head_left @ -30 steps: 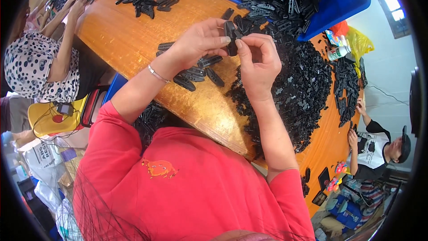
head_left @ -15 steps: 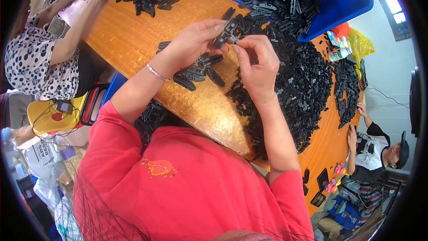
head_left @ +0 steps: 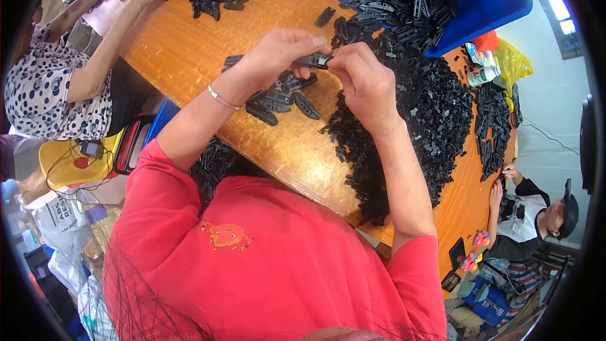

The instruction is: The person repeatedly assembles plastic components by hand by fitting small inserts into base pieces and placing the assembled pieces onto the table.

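Observation:
Above the wooden table, my left hand is closed around a long black plastic part. My right hand pinches at the right end of that part, its fingertips pressed together; whether a smaller piece sits between them is hidden. Below my left hand lie several finished-looking black boat-shaped plastic parts, spread on the tabletop. Under and beside my right forearm spreads a large heap of small black plastic pieces. One lone black part rests just beyond my hands.
A blue bin of long black parts stands at the far right, with a white bottle and yellow bag past the heap. One person handles parts at the left; another sits at the right edge of the wooden table.
The black part has turned to lie lengthwise between my hands, and my right fingers have closed on its end. The person at the left has shifted their hands slightly.

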`<state>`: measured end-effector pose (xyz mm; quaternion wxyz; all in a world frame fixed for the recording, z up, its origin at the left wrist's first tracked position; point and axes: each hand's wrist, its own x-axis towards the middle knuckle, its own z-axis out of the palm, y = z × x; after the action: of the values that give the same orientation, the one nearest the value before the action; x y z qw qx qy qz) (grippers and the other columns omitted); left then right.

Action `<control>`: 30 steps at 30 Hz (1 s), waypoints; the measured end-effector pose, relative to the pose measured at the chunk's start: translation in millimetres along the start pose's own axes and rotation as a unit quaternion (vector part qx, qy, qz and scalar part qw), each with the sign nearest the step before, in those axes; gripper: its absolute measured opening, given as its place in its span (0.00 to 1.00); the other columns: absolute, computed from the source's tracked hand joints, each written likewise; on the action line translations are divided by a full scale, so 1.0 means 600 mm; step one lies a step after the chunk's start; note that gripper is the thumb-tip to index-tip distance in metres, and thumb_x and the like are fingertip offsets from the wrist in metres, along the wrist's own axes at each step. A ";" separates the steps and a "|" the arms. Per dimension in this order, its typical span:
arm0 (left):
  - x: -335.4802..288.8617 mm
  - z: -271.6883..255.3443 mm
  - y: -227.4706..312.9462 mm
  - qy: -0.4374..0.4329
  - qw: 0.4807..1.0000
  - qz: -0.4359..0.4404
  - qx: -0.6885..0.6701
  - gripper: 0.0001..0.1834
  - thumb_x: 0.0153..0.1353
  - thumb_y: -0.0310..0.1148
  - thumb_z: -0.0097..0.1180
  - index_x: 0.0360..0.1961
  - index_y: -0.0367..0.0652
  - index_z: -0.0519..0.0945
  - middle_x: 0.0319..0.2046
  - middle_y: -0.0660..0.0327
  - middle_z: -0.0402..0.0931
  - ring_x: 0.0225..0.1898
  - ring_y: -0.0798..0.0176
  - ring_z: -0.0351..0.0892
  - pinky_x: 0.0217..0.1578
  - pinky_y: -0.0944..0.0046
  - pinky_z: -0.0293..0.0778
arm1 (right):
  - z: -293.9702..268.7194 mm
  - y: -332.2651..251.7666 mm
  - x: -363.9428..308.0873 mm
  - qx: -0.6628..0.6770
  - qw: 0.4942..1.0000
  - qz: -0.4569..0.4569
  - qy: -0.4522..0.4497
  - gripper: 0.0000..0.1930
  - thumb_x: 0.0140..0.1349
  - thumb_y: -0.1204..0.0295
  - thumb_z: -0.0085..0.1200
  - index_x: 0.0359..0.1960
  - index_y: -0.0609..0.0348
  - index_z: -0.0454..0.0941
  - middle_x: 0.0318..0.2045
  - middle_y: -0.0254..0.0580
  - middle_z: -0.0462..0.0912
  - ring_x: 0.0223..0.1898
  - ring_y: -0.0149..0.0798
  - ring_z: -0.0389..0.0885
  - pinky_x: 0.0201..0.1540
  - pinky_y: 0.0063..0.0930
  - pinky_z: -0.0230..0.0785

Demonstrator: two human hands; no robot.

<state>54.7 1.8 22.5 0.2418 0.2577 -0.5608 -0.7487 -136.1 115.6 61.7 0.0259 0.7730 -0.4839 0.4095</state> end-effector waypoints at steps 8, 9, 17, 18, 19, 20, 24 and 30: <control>-0.038 0.008 -0.016 -0.008 0.996 0.060 0.060 0.15 0.73 0.30 0.62 0.55 0.32 0.85 0.39 0.62 0.87 0.34 0.75 0.82 0.37 0.72 0.80 | 0.052 -0.001 -0.040 0.062 0.989 0.135 -0.015 0.10 0.58 0.76 0.71 0.37 0.59 0.81 0.37 0.42 0.83 0.33 0.50 0.86 0.35 0.38 0.79; -0.046 0.006 -0.015 0.011 0.985 0.070 0.157 0.15 0.70 0.26 0.63 0.56 0.33 0.85 0.39 0.62 0.87 0.35 0.75 0.83 0.38 0.71 0.81 | 0.056 -0.012 -0.044 0.094 0.969 0.227 -0.034 0.11 0.58 0.73 0.72 0.37 0.59 0.81 0.36 0.44 0.83 0.33 0.50 0.86 0.36 0.39 0.78; -0.077 0.003 -0.032 0.101 0.950 0.115 0.274 0.16 0.66 0.21 0.63 0.55 0.35 0.83 0.39 0.61 0.86 0.33 0.76 0.83 0.36 0.71 0.80 | 0.099 -0.028 -0.044 0.165 0.897 0.389 -0.129 0.16 0.59 0.64 0.74 0.40 0.61 0.83 0.33 0.48 0.87 0.34 0.45 0.87 0.39 0.40 0.77; -0.081 0.000 -0.026 0.101 0.950 0.115 0.273 0.16 0.66 0.21 0.63 0.55 0.35 0.83 0.39 0.61 0.86 0.33 0.76 0.83 0.36 0.71 0.80 | 0.101 -0.026 -0.042 0.206 0.874 0.417 -0.137 0.16 0.59 0.64 0.74 0.40 0.61 0.83 0.34 0.48 0.88 0.35 0.45 0.87 0.40 0.40 0.78; -0.086 -0.003 -0.013 0.106 0.931 0.111 0.330 0.16 0.65 0.21 0.63 0.54 0.37 0.83 0.40 0.60 0.87 0.35 0.73 0.85 0.38 0.68 0.81 | 0.103 -0.017 -0.043 0.206 0.874 0.417 -0.137 0.16 0.59 0.64 0.74 0.40 0.61 0.83 0.34 0.48 0.88 0.35 0.45 0.87 0.40 0.40 0.78; -0.090 -0.008 -0.007 0.112 0.909 0.107 0.386 0.15 0.65 0.22 0.64 0.54 0.38 0.84 0.40 0.59 0.87 0.38 0.70 0.86 0.40 0.66 0.82 | 0.105 -0.002 -0.046 0.207 0.888 0.382 -0.148 0.15 0.60 0.65 0.74 0.40 0.60 0.84 0.35 0.48 0.88 0.36 0.45 0.88 0.40 0.40 0.78; -0.088 -0.070 0.003 0.100 0.883 0.126 0.441 0.13 0.65 0.24 0.65 0.51 0.40 0.84 0.43 0.56 0.87 0.42 0.62 0.87 0.45 0.61 0.80 | 0.099 0.094 -0.045 -0.007 0.972 0.202 -0.120 0.10 0.63 0.66 0.67 0.39 0.57 0.85 0.38 0.46 0.86 0.36 0.52 0.88 0.40 0.45 0.80; -0.082 -0.111 -0.006 0.081 0.866 0.117 0.480 0.09 0.66 0.29 0.67 0.45 0.39 0.85 0.41 0.55 0.87 0.44 0.57 0.86 0.48 0.59 0.79 | 0.117 0.198 -0.028 -0.217 0.956 0.131 -0.146 0.04 0.64 0.76 0.56 0.37 0.59 0.83 0.41 0.52 0.81 0.36 0.57 0.87 0.39 0.50 0.80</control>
<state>135.0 -12.7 9.1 0.2186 0.3347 -0.8554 -0.3295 -187.8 34.0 -38.2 0.0680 0.7301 -0.6565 0.1770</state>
